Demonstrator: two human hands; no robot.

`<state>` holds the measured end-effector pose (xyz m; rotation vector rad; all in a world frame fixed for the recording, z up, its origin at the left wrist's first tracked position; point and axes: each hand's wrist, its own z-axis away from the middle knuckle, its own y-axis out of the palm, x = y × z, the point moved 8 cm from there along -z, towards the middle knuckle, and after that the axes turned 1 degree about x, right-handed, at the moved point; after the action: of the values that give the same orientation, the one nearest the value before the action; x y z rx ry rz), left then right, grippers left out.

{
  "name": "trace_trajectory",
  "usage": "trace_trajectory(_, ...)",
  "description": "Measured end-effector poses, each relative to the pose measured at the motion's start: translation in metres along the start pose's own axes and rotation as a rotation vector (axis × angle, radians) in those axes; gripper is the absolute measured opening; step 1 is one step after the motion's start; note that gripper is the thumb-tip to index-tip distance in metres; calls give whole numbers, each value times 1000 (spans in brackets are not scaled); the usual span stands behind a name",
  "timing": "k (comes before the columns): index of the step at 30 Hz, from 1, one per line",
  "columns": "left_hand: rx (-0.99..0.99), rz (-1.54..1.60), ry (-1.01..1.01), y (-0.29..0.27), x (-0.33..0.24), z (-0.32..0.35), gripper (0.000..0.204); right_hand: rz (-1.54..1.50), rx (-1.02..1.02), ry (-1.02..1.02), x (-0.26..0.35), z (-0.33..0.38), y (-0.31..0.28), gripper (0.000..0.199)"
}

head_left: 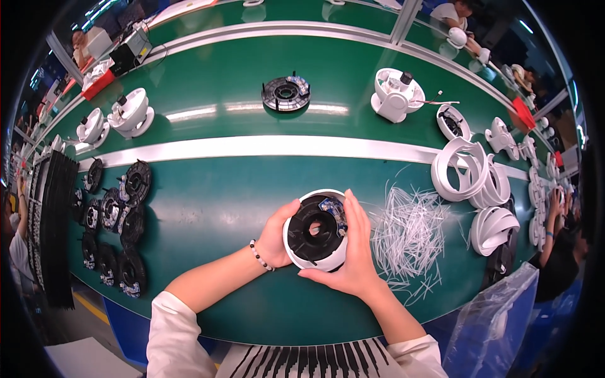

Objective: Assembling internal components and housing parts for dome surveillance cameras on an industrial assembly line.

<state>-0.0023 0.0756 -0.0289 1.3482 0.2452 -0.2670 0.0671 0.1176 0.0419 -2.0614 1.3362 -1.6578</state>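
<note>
Housing (335, 258), white around a black insert (301, 246), is held over the green bench (208, 230) between both hands: left hand (275, 233) cupping its left rim, right hand (357, 252) wrapped round its right, thumb at the near side. White strands (409, 233) lie right, black discs (112, 210) left. Beyond a white rail (252, 147) stand white parts (394, 104) and, farther, people (450, 16).

A round white housing (333, 259), open side toward the camera, frames a black disc (305, 243) with a central hole and a blue circuit board (333, 209) at upper right, held between left hand (276, 237) and right hand (357, 255) over the worktop (208, 227).
</note>
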Motion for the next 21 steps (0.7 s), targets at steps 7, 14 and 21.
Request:
trace_trajectory(7, -239, -30, 282, 5, -65, -54, 35, 64, -168, 69, -2, 8, -43, 97)
trace_trajectory(14, -305, -54, 448, -5, -131, -169, 29, 489, -468, 19, 4, 40, -138, 52)
trace_trajectory(21, -358, -83, 586, -33, -173, -199, 35, 758, -192, 107, -44, 21, -172, 42)
